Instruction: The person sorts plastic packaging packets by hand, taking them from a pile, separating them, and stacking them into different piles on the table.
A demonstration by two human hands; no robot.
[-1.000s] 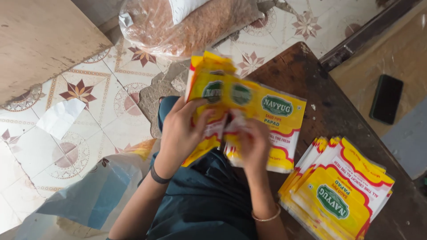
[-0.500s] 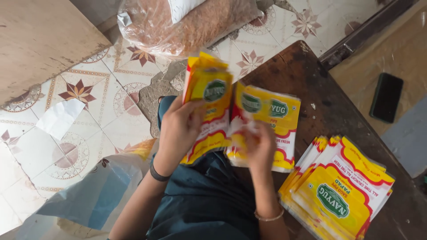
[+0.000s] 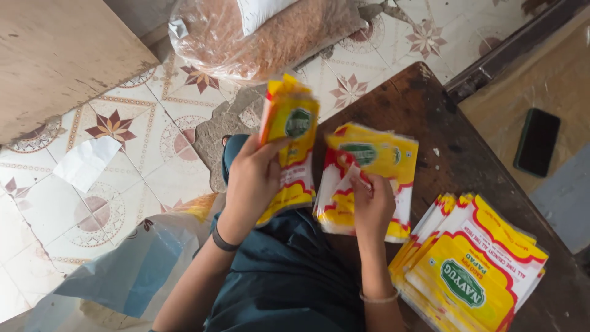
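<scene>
Soft even daylight, faint shadows, slight motion blur on the held packets (image 3: pixel 289 144)

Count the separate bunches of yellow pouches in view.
3. One bunch in the left hand, held upright; one under the right hand at the table edge; one fanned stack on the dark wooden table. Pouches per bunch can't be counted; most are hidden by overlap.

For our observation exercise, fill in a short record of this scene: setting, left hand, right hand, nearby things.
Setting: dark wooden table over patterned tiled floor
Left hand: grips a bundle of yellow pouches, held upright
Right hand: fingers pinch a second bundle of yellow pouches on the table edge
Nearby: fanned pouch stack on the table; black phone; clear sack of brown contents; white paper scrap
</scene>
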